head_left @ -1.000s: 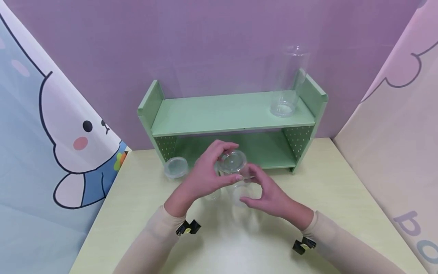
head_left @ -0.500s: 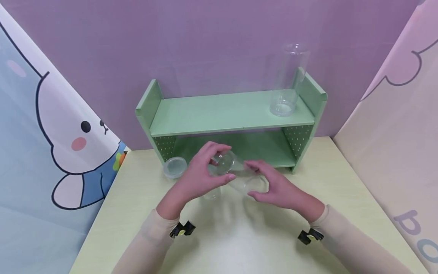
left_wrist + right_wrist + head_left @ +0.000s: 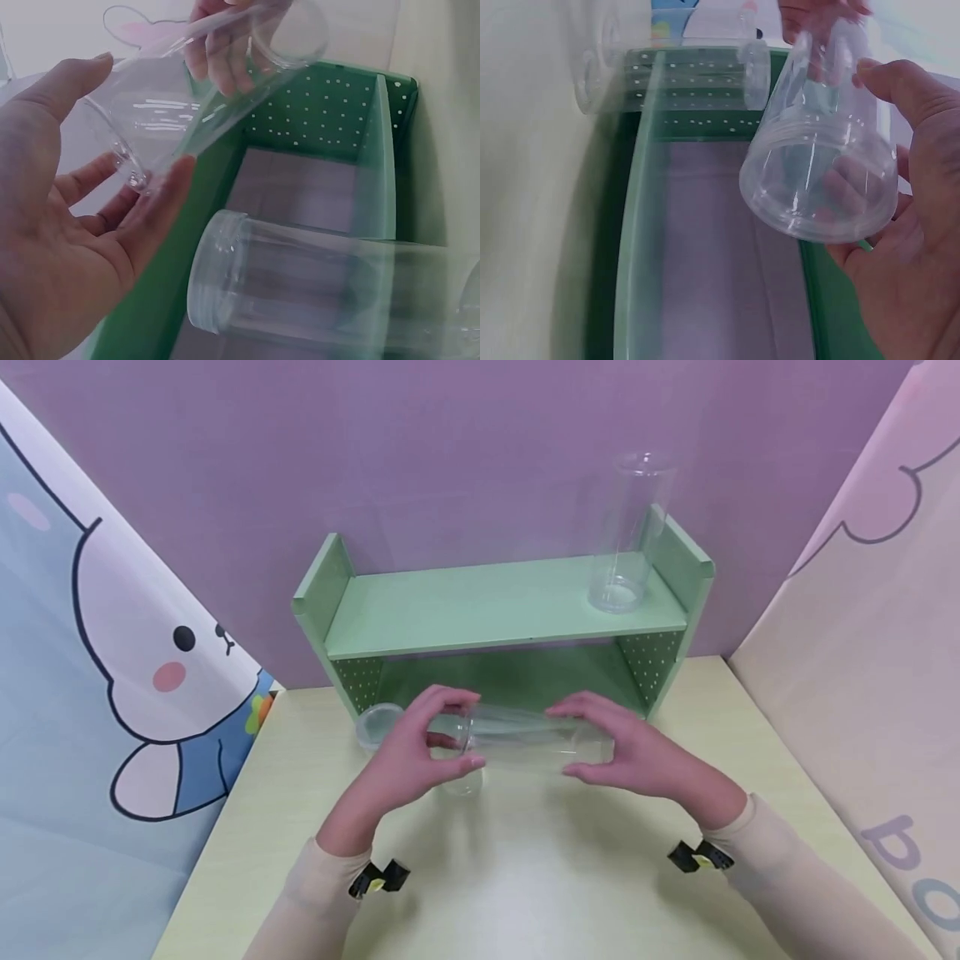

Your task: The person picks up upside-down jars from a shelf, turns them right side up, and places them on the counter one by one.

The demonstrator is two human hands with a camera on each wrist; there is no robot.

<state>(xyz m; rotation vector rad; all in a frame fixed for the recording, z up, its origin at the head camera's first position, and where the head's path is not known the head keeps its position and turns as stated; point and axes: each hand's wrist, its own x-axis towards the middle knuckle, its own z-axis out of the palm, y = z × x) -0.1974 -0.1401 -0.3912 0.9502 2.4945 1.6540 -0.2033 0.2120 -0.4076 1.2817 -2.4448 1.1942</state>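
The left hand (image 3: 412, 749) and the right hand (image 3: 637, 749) hold together one clear jar (image 3: 525, 739), which lies sideways in the air above the worktop (image 3: 525, 885), before the green shelf (image 3: 450, 610). The fingers of each hand curl round one end of it. Near the left hand stand a round-topped jar (image 3: 377, 725) and a partly hidden jar (image 3: 462, 785). A tall jar (image 3: 626, 547) stands upright on the shelf's upper board.

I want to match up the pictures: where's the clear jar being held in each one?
Head: the clear jar lies sideways, just below the middle.
Left wrist: the clear jar slants across the top, left of middle.
Right wrist: the clear jar is right of middle, mostly upper half.
Shared landmark: the green shelf.
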